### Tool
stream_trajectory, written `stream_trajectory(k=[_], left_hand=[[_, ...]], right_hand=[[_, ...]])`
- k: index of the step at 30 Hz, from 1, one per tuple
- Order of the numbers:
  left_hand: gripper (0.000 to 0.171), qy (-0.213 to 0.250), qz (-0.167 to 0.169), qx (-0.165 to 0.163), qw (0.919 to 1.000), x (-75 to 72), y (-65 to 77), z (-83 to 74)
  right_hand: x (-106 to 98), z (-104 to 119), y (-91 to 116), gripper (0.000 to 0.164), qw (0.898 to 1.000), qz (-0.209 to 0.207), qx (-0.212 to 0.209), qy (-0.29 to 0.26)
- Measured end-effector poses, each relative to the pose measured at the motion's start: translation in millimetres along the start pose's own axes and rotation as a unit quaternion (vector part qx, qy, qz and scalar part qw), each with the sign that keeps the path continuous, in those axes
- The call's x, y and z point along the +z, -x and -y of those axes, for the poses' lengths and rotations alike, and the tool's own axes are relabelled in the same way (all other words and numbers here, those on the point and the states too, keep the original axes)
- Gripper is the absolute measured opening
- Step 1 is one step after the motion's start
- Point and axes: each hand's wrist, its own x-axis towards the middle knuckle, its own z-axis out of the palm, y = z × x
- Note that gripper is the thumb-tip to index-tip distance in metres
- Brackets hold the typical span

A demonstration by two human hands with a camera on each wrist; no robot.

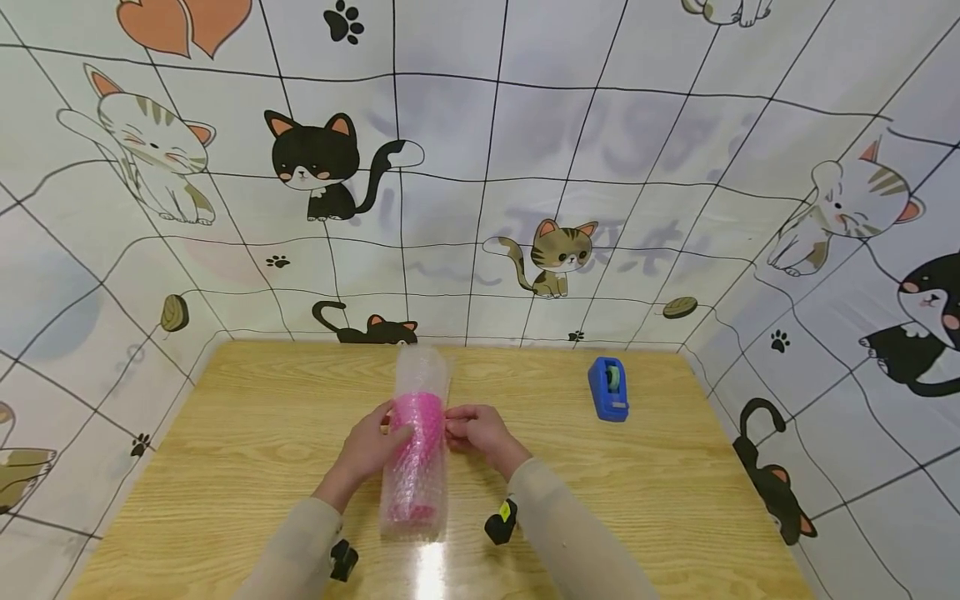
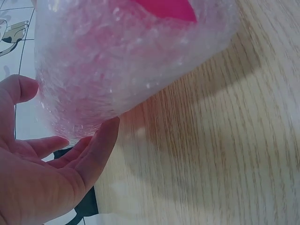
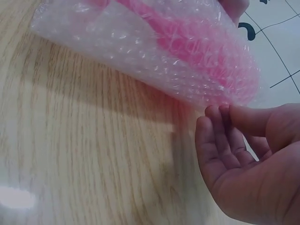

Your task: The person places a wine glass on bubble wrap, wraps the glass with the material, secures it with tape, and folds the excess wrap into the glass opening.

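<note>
A long bundle of bubble wrap (image 1: 416, 496) lies lengthwise on the table, rolled around something bright pink (image 1: 422, 408) that shows through the clear layers. What the pink thing is, I cannot tell. My left hand (image 1: 372, 446) grips the bundle from its left side, thumb over the top and fingers low along the side, as the left wrist view also shows. On the other side my right hand (image 1: 483, 433) pinches the edge of the bubble wrap (image 3: 140, 61) between thumb and fingertips. The bundle's open end shows in the left wrist view.
A blue tape dispenser (image 1: 609, 390) with a roll of tape stands at the back right of the wooden table (image 1: 660, 492). Cat-printed sheeting (image 1: 450, 217) encloses the back and both sides.
</note>
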Motion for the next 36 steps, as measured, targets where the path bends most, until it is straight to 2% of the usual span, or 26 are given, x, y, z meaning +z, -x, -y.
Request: stream_trajectory(k=[9,18,23,30,36], left_hand=[[0.072,0.006,0.002,-0.014,0.9999,2.1,-1.3,4.5],[0.069,0.028,0.002,-0.001,0.9996,4.7,-0.3,6.5],[0.069,0.051,0.016,-0.006,0.9985,4.3,1.2,8.1],[0.069,0.079,0.047,-0.021,0.9955,2.9,1.4,12.6],[0.062,0.133,0.069,-0.027,0.9884,5.0,0.4,15.0]], right_hand=[[-1.0,-6.0,-4.9,0.026,1.000,-0.002,-0.001,-0.021],[-3.4,-9.3,-6.1,0.028,0.999,0.014,0.013,-0.033],[-4.3,-11.0,-7.3,0.030,0.998,0.024,0.044,-0.049],[-6.8,-13.1,-8.4,0.048,0.993,0.060,0.071,-0.066],[-9.4,-8.8,-5.3,0.051,0.990,0.079,0.084,-0.078]])
